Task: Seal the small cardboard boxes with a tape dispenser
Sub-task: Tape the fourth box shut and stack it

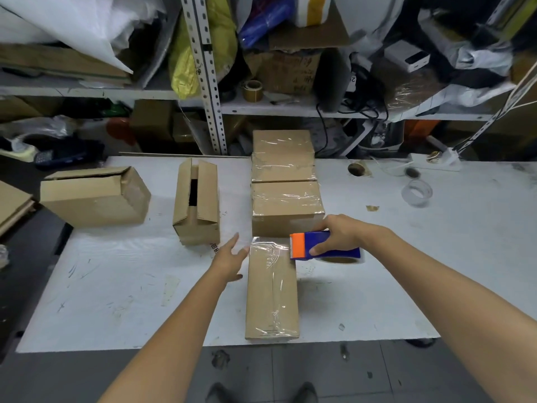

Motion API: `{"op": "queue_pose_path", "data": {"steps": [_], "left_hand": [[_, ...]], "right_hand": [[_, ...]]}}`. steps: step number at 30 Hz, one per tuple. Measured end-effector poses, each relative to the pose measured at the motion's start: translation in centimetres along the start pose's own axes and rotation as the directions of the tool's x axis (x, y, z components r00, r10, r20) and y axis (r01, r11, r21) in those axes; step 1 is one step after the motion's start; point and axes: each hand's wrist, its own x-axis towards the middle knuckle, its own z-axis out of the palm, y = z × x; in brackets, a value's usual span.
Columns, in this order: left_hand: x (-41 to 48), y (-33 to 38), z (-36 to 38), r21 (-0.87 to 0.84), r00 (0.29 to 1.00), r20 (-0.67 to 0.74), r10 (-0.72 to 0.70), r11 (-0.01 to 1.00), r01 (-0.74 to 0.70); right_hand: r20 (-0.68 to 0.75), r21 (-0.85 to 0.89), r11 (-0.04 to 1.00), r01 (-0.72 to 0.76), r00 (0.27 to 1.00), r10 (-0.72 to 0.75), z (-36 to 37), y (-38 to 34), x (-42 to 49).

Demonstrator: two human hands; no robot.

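Gripping the blue-and-orange tape dispenser [325, 246], the right hand [345, 234] hovers beside the near box [271, 289], already taped; left hand [229, 258] flat, empty. Three taped boxes [286, 181] lie behind; two open boxes [197, 202] remain.

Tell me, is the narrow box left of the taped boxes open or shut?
Open. The narrow box has its top flaps apart, with a dark gap between them, and no tape shows across the seam.

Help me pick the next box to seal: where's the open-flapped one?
Head view, left of centre on the table: the open box stands between the leftmost box and the taped boxes, just beyond the left hand.
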Motion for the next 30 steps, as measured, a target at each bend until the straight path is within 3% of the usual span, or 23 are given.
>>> {"op": "queue_pose_path", "data": {"steps": [4,9,19,26,30], "left_hand": [[0.0,-0.5,-0.1,0.059,0.987,-0.112,0.114,0.992,-0.108],[-0.9,-0.5,1.4,0.221,0.963,-0.057,0.265,0.944,-0.247],[0.0,-1.7,1.0,0.212,0.971,-0.082,0.226,0.956,-0.204],[0.1,-2.3,1.3,0.193,0.971,-0.079,0.225,0.959,-0.206],[-0.2,-2.4,1.4,0.124,0.969,-0.089,0.229,0.968,-0.217]], "right_hand": [[-0.024,0.023,1.000,-0.010,1.000,0.010,0.4,-0.1,-0.3],[-0.038,0.004,1.000,-0.002,0.999,0.003,0.8,0.1,-0.7],[0.035,0.040,0.998,-0.039,0.999,0.037,0.6,4.6,-2.5],[-0.096,-0.200,0.980,0.017,0.995,-0.037,3.4,0.9,-0.7],[-0.244,-0.318,0.947,-0.043,0.969,-0.038,5.0,0.1,-0.1]]}}
